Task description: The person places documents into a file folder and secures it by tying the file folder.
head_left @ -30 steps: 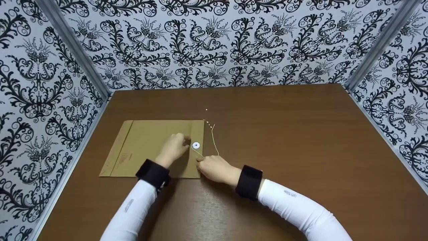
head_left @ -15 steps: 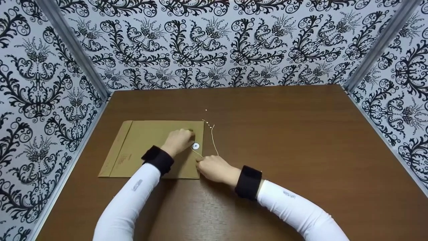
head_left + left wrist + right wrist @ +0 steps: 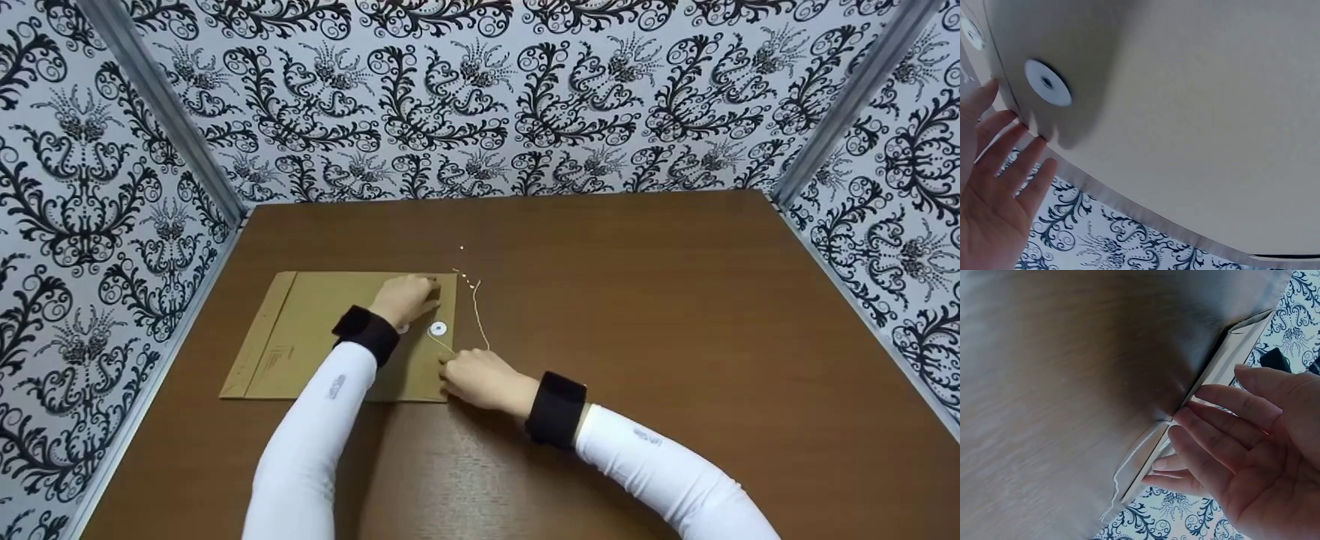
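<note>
A tan string-tie envelope (image 3: 322, 322) lies flat on the table, its flap along the right side. One white button (image 3: 437, 328) sits on the flap; the second button (image 3: 1048, 82) is plain in the left wrist view. A thin string (image 3: 478, 313) runs from the flap button to my right hand (image 3: 480, 377), then loops out onto the table. That hand's fingers touch the envelope's right edge where the string crosses, with the thumb held apart. My left hand (image 3: 405, 296) rests on the flap above the buttons, its nearly straight fingertips (image 3: 1041, 140) touching near the flap line.
The brown table (image 3: 637, 300) extends to the right and in front of the envelope. Small white specks (image 3: 468, 280) lie near the string's loose end. Patterned walls (image 3: 472, 97) enclose the back and both sides.
My left hand has moved away from me and slightly right along the flap, uncovering part of the second button. My right hand, the envelope and the string stay in place.
</note>
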{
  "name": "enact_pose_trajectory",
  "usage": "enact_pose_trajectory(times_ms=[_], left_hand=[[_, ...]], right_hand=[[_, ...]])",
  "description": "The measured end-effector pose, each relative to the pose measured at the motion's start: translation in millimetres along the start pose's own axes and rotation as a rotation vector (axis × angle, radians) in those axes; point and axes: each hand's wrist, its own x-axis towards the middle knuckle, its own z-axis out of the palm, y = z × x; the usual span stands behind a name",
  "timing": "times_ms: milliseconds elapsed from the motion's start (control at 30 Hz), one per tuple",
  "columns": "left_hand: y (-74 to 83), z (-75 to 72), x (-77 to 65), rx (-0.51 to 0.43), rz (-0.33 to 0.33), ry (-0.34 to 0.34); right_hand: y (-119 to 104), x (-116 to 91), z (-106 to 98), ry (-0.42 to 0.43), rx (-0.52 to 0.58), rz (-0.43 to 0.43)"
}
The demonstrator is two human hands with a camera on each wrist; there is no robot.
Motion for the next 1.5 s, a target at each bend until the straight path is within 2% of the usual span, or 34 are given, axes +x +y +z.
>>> enact_pose_trajectory(times_ms=[133, 433, 700, 1000, 1133, 1400, 1500], left_hand=[[-3.4, 2.2, 2.3, 0.015, -0.006, -0.021], [-1.5, 5.0, 0.8, 0.048, 0.030, 0.035], [-0.4, 6.2, -2.9, 0.038, 0.009, 0.003], [0.0, 10.7, -7.7, 0.036, 0.060, 0.071], [2.8, 8.8, -9.9, 0.042, 0.071, 0.061], [5.8, 8.7, -7.8, 0.051, 0.043, -0.005], [6.6, 9.3, -8.0, 0.059, 0.039, -0.009]], right_hand=[[-2.5, -0.1, -0.7, -0.027, 0.004, 0.017], [-5.3, -1.1, 2.4, 0.025, -0.125, 0.009], [-2.5, -6.8, 3.1, 0.024, -0.134, 0.021], [6.9, -24.6, 0.2, 0.054, -0.172, 0.006], [14.3, -33.6, 0.5, 0.067, -0.155, 0.028], [32.9, -47.5, -1.5, 0.093, -0.154, 0.054], [41.6, -50.6, -3.7, 0.082, -0.142, 0.082]])
